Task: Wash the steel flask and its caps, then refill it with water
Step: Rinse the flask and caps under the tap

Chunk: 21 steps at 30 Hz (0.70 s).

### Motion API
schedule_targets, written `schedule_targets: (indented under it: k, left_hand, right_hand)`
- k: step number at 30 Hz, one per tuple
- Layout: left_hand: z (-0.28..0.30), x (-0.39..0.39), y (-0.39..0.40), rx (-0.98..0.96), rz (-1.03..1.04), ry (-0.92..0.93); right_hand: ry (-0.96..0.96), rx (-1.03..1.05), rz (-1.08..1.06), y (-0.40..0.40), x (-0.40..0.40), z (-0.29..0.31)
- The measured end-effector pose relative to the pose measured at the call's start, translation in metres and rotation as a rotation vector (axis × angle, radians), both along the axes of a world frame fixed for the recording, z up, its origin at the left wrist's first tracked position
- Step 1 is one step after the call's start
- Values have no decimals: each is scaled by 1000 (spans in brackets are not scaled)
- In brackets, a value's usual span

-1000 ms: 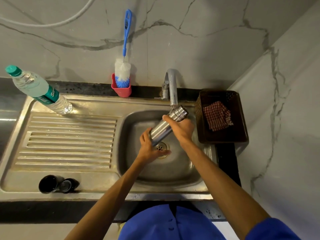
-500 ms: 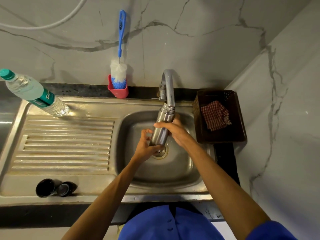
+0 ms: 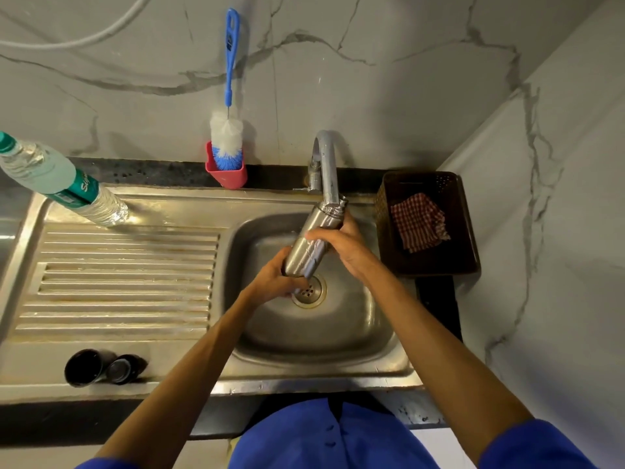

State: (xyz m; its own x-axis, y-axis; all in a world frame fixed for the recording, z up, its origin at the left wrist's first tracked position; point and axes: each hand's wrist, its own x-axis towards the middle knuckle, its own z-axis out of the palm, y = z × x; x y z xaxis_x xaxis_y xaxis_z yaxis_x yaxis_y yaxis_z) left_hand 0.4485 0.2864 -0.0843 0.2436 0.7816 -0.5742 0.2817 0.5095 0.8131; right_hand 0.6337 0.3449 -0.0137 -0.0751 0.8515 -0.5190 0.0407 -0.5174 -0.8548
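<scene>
Plastic bottle [image 3: 64, 184] label — "Su…", rest unreadable

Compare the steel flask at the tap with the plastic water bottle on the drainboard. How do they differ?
The steel flask is opaque bare metal; the plastic bottle is clear with a green label. The flask is uncapped, its mouth at the tap; the bottle wears a green cap. The left hand and right hand hold the flask over the sink; the bottle stands untouched. Both are slim and cylindrical.

The tap [image 3: 327, 170] and brown basket [image 3: 468, 231] hem the basin [image 3: 355, 333]; the ribbed drainboard [image 3: 118, 282] lies open.
</scene>
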Motion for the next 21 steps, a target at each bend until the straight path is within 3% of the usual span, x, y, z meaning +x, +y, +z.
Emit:
schedule_targets:
  k: [3, 7, 10, 12, 15, 17, 21]
  left_hand:
    - [5, 15, -1, -48, 24, 83]
    - [-2, 2, -2, 76, -67, 140]
    - [-3, -10, 5, 98, -149, 79]
    - [-2, -4, 4, 53, -53, 16]
    - [0, 9, -3, 48, 137, 104]
    - [-2, 7, -8, 91, 260, 14]
    - [5, 3, -7, 86, 258, -303]
  right_hand:
    - [-120, 8, -141, -5, -19, 5]
    - [34, -75, -1, -4, -10, 3]
    - [1, -64, -66, 2, 1, 5]
    - [-58, -59, -200, 0, -3, 8]
    - [-64, -90, -332, -4, -12, 9]
    - [-24, -73, -242, -3, -9, 9]
    - [-22, 39, -157, 1, 8, 14]
